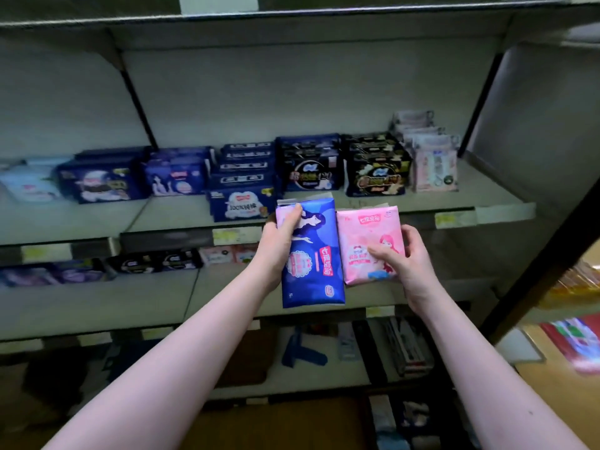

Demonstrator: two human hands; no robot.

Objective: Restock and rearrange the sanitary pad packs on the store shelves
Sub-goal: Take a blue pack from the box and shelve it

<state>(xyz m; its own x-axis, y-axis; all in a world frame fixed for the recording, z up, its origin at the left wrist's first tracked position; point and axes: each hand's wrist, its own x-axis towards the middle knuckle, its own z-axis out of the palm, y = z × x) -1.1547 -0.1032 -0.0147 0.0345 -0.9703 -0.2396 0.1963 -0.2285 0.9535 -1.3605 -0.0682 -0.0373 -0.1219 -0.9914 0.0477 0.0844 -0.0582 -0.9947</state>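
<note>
1. Two packs at the aisle: you hold a blue pack (311,254) and a pink pack (370,245) upright and side by side, their long edges touching, just in front of the middle shelf (422,203) and a little below its front lip.
2. Both look like light, soft, film-wrapped bundles. They will likely give under a squeeze and slide on the glossy face. The crimped top seams look flimsy, so hold across the padded body.
3. Your left hand (279,241) grips the blue pack high on its left edge with the thumb pressed onto the front. The fingers behind it are hidden.
4. Your right hand (412,264) pinches the pink pack at its right edge. The thumb lies across the lower front and the fingers curl round the side.
5. Both bare forearms reach forward and up toward the middle shelf.
6. On that shelf, dark stocked packs (308,170) stand in rows, with bare deck before them.
</note>
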